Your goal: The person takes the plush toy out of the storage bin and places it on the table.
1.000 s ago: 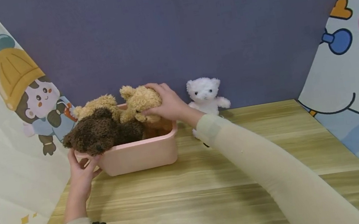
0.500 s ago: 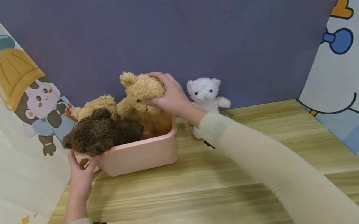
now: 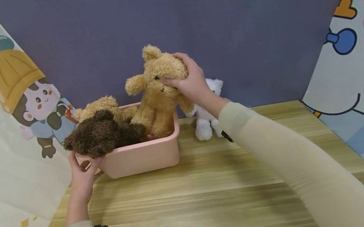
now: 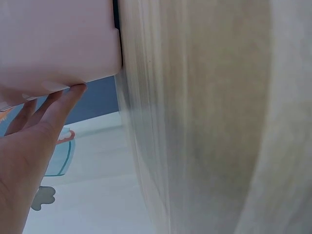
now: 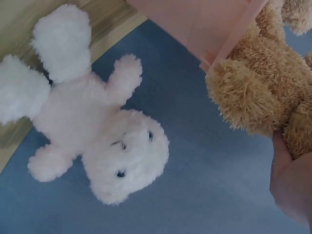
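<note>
My right hand [image 3: 193, 81] grips a tan teddy bear [image 3: 155, 107] by the head, thumb across its face. The bear stands upright at the right end of a pink plastic bin [image 3: 141, 159], its legs still inside the rim. At the bin's left end my left hand [image 3: 83, 179] holds the front corner; in the left wrist view its fingers [image 4: 61, 105] lie against the pink wall. A dark brown plush bear [image 3: 93, 136] slumps over the bin's left rim, and behind it lies another tan plush [image 3: 101, 106].
Just right of the bin a white teddy bear [image 5: 75, 114] sits on the wooden table [image 3: 187, 205] against the dark blue back panel [image 3: 244, 36]; my right arm partly covers it in the head view. Printed cartoon panels flank the table left and right.
My right hand has lifted the tan teddy bear up and to the right, from lying low in the bin to standing above its rim. My left hand and the bin have stayed put.
</note>
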The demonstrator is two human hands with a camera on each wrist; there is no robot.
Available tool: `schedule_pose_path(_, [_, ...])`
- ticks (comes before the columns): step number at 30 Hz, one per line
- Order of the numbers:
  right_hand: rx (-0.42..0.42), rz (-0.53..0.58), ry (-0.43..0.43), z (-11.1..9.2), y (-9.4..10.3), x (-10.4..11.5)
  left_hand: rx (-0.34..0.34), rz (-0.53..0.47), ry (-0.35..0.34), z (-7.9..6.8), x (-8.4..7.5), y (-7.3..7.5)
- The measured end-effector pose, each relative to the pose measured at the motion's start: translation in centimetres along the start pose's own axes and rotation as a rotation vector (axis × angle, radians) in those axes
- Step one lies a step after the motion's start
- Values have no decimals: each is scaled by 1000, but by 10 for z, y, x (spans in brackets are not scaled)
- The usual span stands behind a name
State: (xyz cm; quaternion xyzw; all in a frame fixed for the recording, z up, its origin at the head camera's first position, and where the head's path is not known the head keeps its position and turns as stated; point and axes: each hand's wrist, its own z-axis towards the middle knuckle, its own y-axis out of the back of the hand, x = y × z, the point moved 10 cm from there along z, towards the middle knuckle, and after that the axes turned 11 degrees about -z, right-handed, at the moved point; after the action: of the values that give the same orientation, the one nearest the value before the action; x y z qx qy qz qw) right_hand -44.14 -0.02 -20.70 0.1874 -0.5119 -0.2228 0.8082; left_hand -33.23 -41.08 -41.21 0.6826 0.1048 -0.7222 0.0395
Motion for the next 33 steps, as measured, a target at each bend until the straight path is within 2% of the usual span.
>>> schedule_pose_path(6, [-28,32,3,-2,22,-5,-1,11,-22,0,-1,1])
schedule_pose_path(11, [-58,153,2,1,47,-13,2,10,-24,-3,-2,1])
schedule_pose_path(17, [-108,337,-10,4,87,-28,2,16,-4,-5,-2,3])
schedule_pose_path(21, [-136,390,-10,3,120,-34,32,28,2,-2,-2,1])
schedule_pose_path(26, [-144,317,-44,-3,151,-38,48,48,7,2,-1,-1])
schedule_pose_path(33, [-144,165,-72,-15,172,-50,35,35,-4,0,-2,0])
